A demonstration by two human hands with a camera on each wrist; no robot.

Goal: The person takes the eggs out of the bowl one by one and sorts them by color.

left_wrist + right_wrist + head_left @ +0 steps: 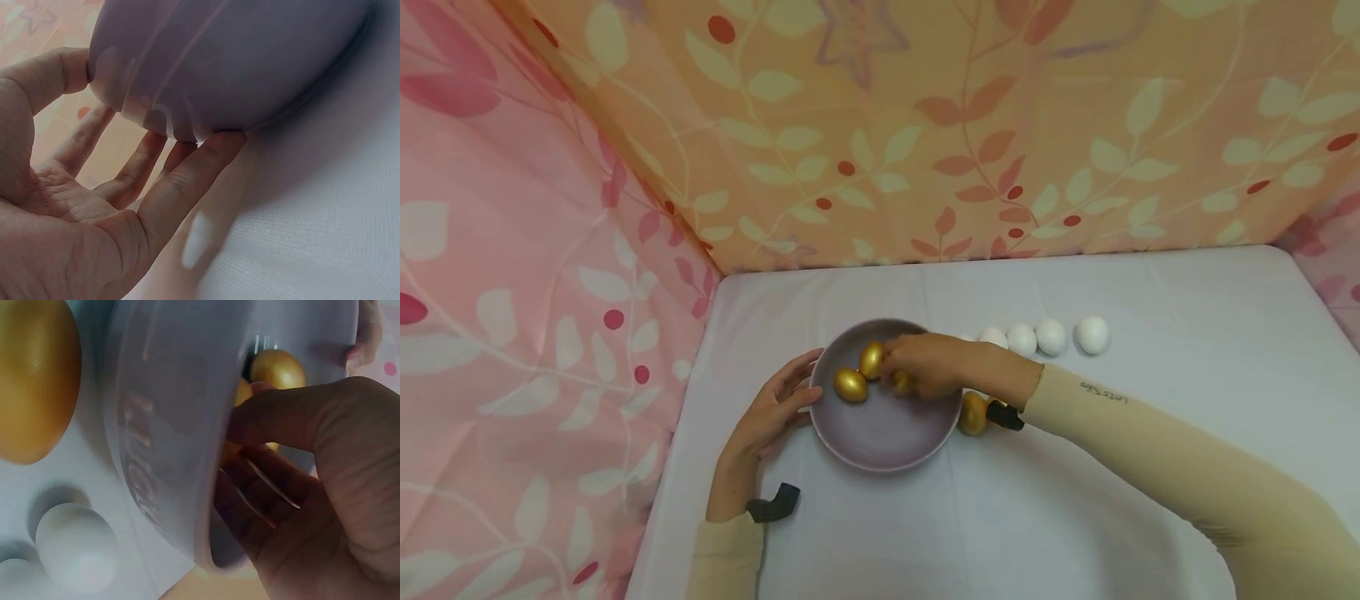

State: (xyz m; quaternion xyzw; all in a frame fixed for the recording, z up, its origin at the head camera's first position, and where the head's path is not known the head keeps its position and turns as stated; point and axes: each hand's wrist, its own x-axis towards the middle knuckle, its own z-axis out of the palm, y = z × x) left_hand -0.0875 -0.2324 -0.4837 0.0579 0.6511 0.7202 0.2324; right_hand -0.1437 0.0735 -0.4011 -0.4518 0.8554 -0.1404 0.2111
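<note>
A mauve bowl (880, 442) sits on the white table, with golden eggs inside it. One golden egg (851, 385) lies at the bowl's left, and a second golden egg (872, 360) is just behind it. My right hand (925, 365) reaches over the right rim and grips another golden egg (902, 383) between thumb and fingers, low inside the bowl; the hand partly hides it. At the bowl's left side my left hand (775, 408) holds it, thumb at the rim and fingertips against the outer wall (206, 75).
Outside the bowl, a golden egg (973, 414) lies beside its right wall, with another partly hidden under the right wrist. Several white eggs, one of them a white egg (1092, 335), stand in a row behind the right forearm. Patterned cloth walls (880, 208) enclose the table.
</note>
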